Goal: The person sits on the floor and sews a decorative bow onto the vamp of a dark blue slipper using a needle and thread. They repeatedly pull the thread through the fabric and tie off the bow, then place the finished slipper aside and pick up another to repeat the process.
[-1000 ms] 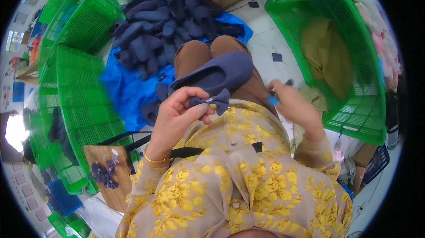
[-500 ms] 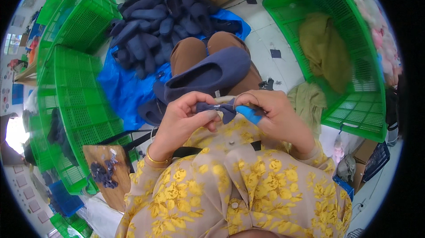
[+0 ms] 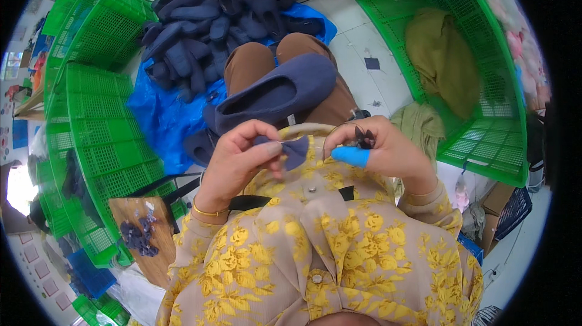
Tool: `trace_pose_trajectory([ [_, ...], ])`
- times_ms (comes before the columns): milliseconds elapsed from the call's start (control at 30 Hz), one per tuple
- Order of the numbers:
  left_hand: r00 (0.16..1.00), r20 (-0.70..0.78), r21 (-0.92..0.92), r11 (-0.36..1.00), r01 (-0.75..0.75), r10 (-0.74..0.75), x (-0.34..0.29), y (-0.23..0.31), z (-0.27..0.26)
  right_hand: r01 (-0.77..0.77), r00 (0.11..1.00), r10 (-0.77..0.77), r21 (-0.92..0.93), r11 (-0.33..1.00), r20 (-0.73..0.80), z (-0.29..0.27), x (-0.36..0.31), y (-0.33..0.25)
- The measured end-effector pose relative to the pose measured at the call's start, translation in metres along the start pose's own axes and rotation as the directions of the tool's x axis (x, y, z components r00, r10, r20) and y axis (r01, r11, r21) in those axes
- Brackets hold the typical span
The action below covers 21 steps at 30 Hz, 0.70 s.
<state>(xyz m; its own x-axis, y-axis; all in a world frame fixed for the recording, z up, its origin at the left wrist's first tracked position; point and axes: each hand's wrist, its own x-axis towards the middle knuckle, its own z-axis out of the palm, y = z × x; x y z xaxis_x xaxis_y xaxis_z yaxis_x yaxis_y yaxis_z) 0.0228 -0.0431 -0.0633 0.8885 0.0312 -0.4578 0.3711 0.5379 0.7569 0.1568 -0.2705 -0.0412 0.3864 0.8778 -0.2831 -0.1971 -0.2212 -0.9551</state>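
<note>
Presently, at centre frame, the left hand [image 3: 242,153] pinches a small navy fabric bow [image 3: 293,149] between thumb and fingertips, closed on its left lobe. The right hand [image 3: 385,150], just right of it, is closed around a small dark item that I cannot identify; a blue finger guard [image 3: 350,156] covers one fingertip. A fine thread appears to arc between the two hands, though it is too thin to confirm.

The bow is dark blue, soft, felt-like, gathered at its middle with two flared lobes. It sits above the lap, below a navy slipper [image 3: 276,97] of matching cloth resting across the knees.

Judgement on method: hold the bow firmly at its gathered waist so the lobes stay even, keep any thread taut and clear of the floral blouse, and work against the guarded fingertip.

Surroundings: a pile of like slippers [image 3: 206,29] on a blue sheet [image 3: 160,120] at upper left; green mesh crates [image 3: 91,144] along the left edge; another green crate [image 3: 485,114] at upper right holding olive cloth [image 3: 442,65]; a wooden board [image 3: 136,229] with spare bows at lower left.
</note>
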Motion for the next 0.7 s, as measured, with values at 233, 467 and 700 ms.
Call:
trace_pose_trajectory([
  [233,0.981,0.145,0.246,0.965,0.094,-0.132,0.015,0.019,0.024,0.006,0.997,0.019,0.327,0.945,-0.074,-0.001,0.005,-0.002],
  [467,0.917,0.393,0.435,0.864,-0.253,0.070,0.048,-0.003,0.044,0.013,0.997,0.027,0.521,0.853,-0.069,-0.001,0.004,-0.003],
  [700,0.990,0.139,0.331,0.942,-0.065,0.020,0.032,0.009,0.047,0.203,0.933,-0.157,0.116,0.972,-0.324,0.012,0.013,0.005],
])
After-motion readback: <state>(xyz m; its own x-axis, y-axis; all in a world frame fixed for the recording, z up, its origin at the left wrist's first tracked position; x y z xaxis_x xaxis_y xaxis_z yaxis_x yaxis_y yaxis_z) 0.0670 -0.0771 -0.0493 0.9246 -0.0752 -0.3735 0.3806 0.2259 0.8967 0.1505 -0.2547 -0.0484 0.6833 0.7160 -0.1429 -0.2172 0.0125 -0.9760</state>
